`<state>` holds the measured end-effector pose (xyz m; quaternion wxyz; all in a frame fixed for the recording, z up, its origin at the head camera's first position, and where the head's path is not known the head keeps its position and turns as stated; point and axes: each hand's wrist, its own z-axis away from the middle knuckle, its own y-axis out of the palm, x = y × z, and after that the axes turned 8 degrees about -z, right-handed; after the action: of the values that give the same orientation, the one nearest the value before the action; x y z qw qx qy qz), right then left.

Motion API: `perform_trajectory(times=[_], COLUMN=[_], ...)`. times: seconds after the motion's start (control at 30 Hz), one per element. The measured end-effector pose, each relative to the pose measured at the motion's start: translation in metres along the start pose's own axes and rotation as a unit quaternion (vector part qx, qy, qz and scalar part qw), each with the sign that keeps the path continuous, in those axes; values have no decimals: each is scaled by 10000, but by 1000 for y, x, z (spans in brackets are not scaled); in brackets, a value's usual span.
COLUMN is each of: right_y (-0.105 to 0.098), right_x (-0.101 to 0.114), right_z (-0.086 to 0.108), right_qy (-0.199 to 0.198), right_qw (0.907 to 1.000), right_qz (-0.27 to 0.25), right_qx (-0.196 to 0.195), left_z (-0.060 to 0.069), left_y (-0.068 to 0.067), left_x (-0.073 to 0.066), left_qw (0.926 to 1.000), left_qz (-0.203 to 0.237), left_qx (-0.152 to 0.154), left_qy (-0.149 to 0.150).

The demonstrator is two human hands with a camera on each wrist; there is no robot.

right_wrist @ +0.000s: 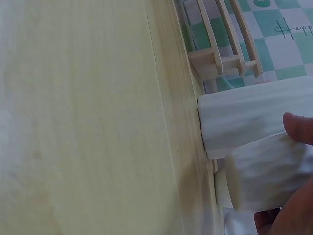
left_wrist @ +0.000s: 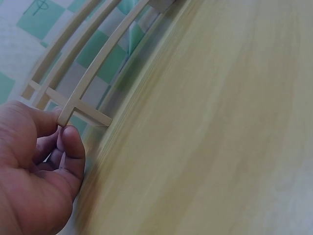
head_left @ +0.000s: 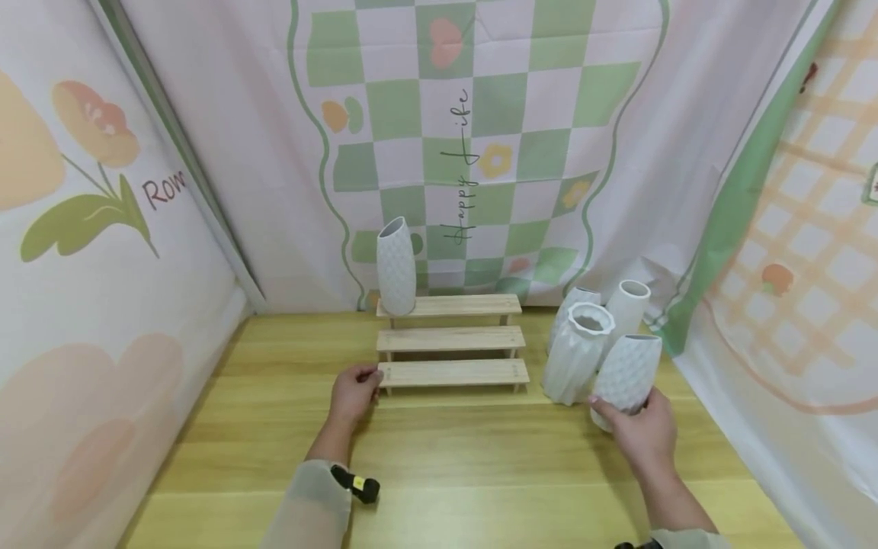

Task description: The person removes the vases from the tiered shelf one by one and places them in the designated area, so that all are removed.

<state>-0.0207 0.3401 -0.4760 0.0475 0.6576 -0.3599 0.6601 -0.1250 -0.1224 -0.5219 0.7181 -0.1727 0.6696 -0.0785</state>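
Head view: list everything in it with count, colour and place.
Table: 1, yellowish wood, underneath
Stand: 1, pale wood, on table
Tall vase: 1, white, top shelf's left end
Standing vases: 3, white, right of stand
Held vase: 1, white, before those three
Cloth: count unclear, mostly white, printed, back and both sides
Gadgets: 2, black, at sleeves
Sleeves: 2, greyish, lower edge
Left hand: 1, bare, pinching bottom shelf's left end
Right hand: 1, bare, gripping held vase

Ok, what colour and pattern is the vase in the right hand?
The vase is white with a raised diamond-like texture, clearest in the head view.
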Motion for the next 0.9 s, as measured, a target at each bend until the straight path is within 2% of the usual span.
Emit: perform_trajectory(times=[0.27,0.9], right_y=[-3,-6], right_x=[-6,-15], right_z=[-14,-40], right_qy=[94,355], right_qw=[9999,9976], right_qz=[96,159], right_qx=[8,564], left_z=[1,-1], left_y=[-1,0], left_x=[1,1], left_qw=[9999,9999], left_qz=[-138,-111], left_qx=[-12,1], left_qy=[-15,22])
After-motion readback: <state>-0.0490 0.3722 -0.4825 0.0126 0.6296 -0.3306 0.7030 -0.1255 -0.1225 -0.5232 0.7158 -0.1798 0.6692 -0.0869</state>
